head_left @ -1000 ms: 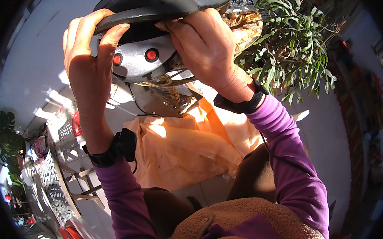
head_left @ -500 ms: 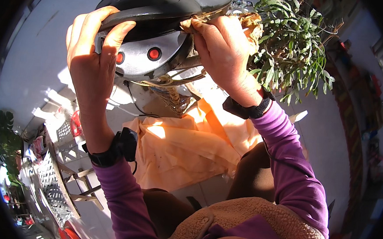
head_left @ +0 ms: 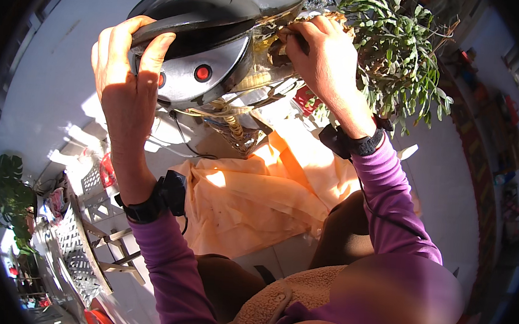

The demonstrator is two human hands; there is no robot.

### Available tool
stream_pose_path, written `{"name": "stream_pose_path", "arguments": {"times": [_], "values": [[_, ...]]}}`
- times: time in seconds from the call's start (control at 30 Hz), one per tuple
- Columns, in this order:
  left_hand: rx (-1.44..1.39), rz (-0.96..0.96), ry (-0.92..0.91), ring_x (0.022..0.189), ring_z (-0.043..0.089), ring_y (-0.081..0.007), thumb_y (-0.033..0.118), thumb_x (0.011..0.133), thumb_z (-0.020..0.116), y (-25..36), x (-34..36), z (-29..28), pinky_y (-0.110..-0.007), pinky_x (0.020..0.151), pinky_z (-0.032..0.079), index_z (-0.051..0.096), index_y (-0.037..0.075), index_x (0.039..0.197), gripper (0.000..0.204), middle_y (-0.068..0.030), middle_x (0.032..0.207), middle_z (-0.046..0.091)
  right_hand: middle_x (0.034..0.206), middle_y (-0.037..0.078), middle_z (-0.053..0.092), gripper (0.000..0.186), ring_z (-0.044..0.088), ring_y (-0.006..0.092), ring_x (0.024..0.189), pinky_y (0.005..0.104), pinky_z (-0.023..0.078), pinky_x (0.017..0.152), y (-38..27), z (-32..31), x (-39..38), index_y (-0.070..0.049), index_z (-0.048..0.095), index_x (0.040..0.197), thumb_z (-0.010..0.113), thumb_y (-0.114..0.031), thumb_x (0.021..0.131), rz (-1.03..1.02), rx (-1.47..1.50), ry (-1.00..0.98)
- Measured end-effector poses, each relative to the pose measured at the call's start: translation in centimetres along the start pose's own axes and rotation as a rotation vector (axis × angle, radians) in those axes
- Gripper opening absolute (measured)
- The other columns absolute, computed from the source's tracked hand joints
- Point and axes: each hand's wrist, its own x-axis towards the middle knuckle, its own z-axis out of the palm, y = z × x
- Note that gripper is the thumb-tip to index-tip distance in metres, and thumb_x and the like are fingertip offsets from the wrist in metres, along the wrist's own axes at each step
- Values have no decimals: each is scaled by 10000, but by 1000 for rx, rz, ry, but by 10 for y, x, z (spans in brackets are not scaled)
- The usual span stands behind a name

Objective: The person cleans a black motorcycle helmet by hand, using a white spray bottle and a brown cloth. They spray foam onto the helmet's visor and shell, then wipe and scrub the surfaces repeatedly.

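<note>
A black, smooth, padded-looking part (head_left: 202, 22) sits above a silver panel (head_left: 181, 86) with two round red buttons (head_left: 203, 73). My left hand (head_left: 122, 70) is closed over its left edge, thumb below and fingers on top. At the right end, the fingers of my right hand (head_left: 328, 62) pinch crumpled brown sheet material (head_left: 279, 53), which looks brittle. More of it shows behind that hand. Next to the panel, clear wrapping covers a yellowish core (head_left: 255, 78). Several wires (head_left: 227, 103) hang beneath the panel.
Orange cloth (head_left: 251, 197) is spread below, above my knees. A leafy potted plant (head_left: 390, 63) grows close beside my right hand. To the left stand a wooden-legged stool (head_left: 117, 254), a woven white item (head_left: 73, 245) and another plant (head_left: 11, 188).
My right hand has moved right and slightly up, drawing the brown material away from the black part and uncovering the yellowish core. My left hand keeps its grip, almost still.
</note>
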Motion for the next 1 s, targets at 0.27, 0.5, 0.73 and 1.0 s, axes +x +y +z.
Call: {"name": "stream_pose_path", "arguments": {"times": [0.27,0.5,0.73,1.0], "values": [[-442,-237,-124,1163,601,-216,93,921,636,-16,4,-22,-325,1058,426,639,-5,1234,328,-117,1241,652,868,65,658,211,623,245,761,338,501,663,-34,-12,7,-41,717,934,813,-7,749,-256,309,164],[-761,-150,-208,1236,592,-200,79,963,603,-45,3,-33,-322,1091,424,641,11,1251,299,-113,1308,646,860,36,599,220,581,236,805,331,495,613,-68,6,21,-64,717,913,737,-55,694,-378,258,195],[-784,-248,-253,1315,526,-219,58,999,490,-43,2,-43,-344,1149,362,621,-8,1289,325,-128,1375,601,844,28,643,161,621,206,719,325,521,575,-97,12,25,-90,718,897,795,-52,761,-412,116,139],[-890,-180,-234,1257,546,-240,84,1018,470,-64,-3,-22,-369,1111,394,556,-16,1352,359,-149,1338,594,846,51,680,240,654,230,739,328,542,621,-90,7,28,-61,724,939,840,-31,730,-411,162,182]]}}
